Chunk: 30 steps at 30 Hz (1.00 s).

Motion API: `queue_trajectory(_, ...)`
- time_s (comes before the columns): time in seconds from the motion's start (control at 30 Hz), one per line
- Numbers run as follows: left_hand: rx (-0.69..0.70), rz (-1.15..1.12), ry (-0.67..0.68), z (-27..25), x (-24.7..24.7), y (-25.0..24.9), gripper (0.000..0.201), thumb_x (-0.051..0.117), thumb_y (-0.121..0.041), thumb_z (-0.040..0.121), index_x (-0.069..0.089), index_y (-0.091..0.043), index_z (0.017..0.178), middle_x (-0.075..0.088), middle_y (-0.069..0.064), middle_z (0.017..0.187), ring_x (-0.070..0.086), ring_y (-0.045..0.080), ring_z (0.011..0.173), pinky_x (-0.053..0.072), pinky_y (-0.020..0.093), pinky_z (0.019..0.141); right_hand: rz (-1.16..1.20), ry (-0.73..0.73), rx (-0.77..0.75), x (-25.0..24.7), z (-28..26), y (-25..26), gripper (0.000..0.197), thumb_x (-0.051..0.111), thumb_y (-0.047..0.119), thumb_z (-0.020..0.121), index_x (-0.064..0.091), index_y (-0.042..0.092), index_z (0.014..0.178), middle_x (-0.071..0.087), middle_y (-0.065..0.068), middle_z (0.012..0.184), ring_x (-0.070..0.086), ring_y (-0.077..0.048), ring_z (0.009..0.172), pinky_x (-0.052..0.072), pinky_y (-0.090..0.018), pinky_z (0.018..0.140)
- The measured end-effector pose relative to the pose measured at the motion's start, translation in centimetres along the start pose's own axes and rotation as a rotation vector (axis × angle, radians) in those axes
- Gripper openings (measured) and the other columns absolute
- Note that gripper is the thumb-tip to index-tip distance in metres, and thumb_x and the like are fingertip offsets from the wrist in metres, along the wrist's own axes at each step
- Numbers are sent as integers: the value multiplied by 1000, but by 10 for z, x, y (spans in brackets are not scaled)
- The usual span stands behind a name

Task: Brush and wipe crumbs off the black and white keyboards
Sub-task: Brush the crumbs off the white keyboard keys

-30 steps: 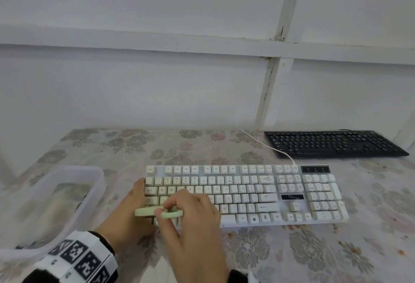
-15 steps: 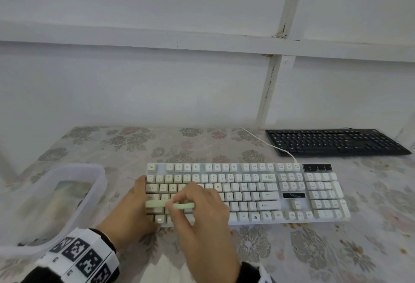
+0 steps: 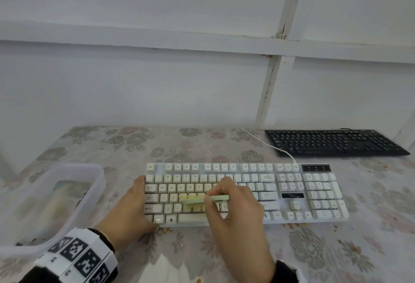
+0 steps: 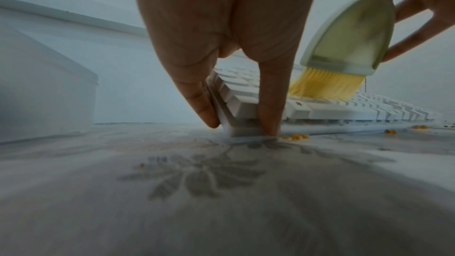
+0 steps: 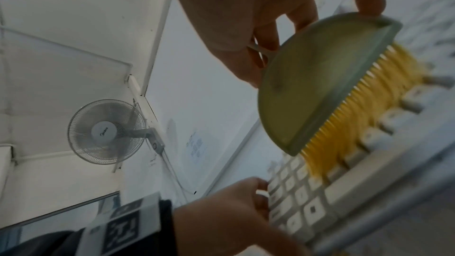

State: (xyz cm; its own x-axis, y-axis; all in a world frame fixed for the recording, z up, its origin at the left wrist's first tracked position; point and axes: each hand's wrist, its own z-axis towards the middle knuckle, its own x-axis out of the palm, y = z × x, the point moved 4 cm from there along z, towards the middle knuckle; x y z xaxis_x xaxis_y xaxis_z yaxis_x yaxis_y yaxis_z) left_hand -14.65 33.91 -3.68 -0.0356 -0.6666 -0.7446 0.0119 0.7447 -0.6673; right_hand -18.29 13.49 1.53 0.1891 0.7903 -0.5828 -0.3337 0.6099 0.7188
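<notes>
The white keyboard (image 3: 292,193) lies across the middle of the flowered table. My left hand (image 3: 137,204) clasps its left front corner, one finger on the left side and one on the front edge (image 4: 241,127). My right hand (image 3: 215,202) pinches a pale green brush (image 3: 203,199) with yellow bristles (image 4: 325,85). The bristles press on the letter keys left of centre (image 5: 364,116). Orange crumbs (image 4: 295,136) lie on the cloth along the keyboard's front edge. The black keyboard (image 3: 332,142) rests at the back right, untouched.
A clear plastic container (image 3: 67,193) stands at the left, close to my left wrist. The white cable (image 3: 269,145) runs from the white keyboard toward the wall. Something white (image 3: 161,269) lies at the near table edge. A fan (image 5: 105,131) hangs on the wall.
My right hand has swept the brush to the right and farther up the keys, from the bottom-left keys to the middle letter rows. The left hand has stayed on the keyboard's corner.
</notes>
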Motion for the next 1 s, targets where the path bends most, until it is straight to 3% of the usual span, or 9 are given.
queue_trajectory(0.07, -2, 0, -1, 0, 0, 0, 85, 80, -16, 62, 23, -29, 124, 51, -16, 110, 53, -2, 93, 45, 7, 65, 54, -13, -32, -7, 1, 6, 16, 44, 46, 75, 46, 37, 89, 55, 30, 94, 50, -4, 88, 42, -44, 90)
queue_trajectory(0.17, -4, -5, 2, -1, -1, -2, 85, 79, -14, 62, 22, -31, 122, 50, -18, 108, 53, -3, 92, 46, 7, 64, 148, 57, -9, -9, -1, 5, 29, 39, 56, 74, 47, 37, 93, 54, 24, 104, 49, -3, 98, 42, -39, 91)
queue_trajectory(0.3, 2, -9, 5, -1, -1, -4, 84, 79, -14, 63, 22, -30, 123, 49, -19, 108, 53, -4, 92, 46, 8, 65, 29, 25, 35, -21, -1, -20, 11, 50, 42, 82, 44, 39, 91, 50, 28, 108, 46, -2, 97, 44, -41, 88)
queue_trajectory(0.37, 2, -11, 2, -2, -1, -4, 83, 79, -15, 64, 23, -29, 123, 48, -20, 108, 52, -5, 91, 46, 7, 65, 7, 1, 32, -28, -1, -23, 12, 54, 35, 85, 44, 40, 89, 50, 27, 107, 46, -2, 96, 44, -39, 86)
queue_trajectory(0.5, -20, 21, 14, -1, -1, -2, 85, 79, -17, 64, 22, -26, 127, 50, -16, 110, 52, -4, 91, 46, 9, 64, 114, -9, 11, -34, 0, -18, 11, 53, 43, 80, 50, 38, 90, 60, 20, 97, 55, -6, 87, 42, -24, 75)
queue_trajectory(0.63, -18, 35, 13, -1, -1, -2, 87, 79, -19, 64, 23, -24, 130, 47, -18, 111, 51, -4, 92, 45, 10, 63, 50, -39, 49, -45, 1, -36, 14, 61, 25, 88, 51, 33, 85, 60, 16, 91, 50, -4, 69, 43, -34, 74)
queue_trajectory(0.73, -14, 31, 18, -2, -1, -4, 86, 79, -18, 63, 25, -25, 129, 43, -23, 107, 51, -5, 92, 45, 11, 64, -30, -70, 63, -55, 2, -39, 19, 59, 21, 87, 51, 34, 75, 61, 16, 86, 49, -1, 83, 43, -41, 85)
queue_trajectory(0.87, -9, 31, 16, -1, -1, -2, 88, 79, -19, 62, 26, -23, 133, 42, -21, 109, 51, -2, 96, 44, 11, 67, 194, -37, 69, -65, 2, -39, 18, 63, 19, 87, 57, 35, 83, 63, 18, 94, 58, -7, 89, 44, -19, 68)
queue_trajectory(1.0, -10, 40, 15, -1, -1, -2, 90, 78, -18, 63, 24, -23, 134, 41, -17, 111, 49, 1, 98, 42, 10, 67, 136, -37, 100, -79, 3, -59, 21, 63, 20, 88, 54, 38, 82, 65, 11, 91, 59, -10, 86, 45, -24, 67)
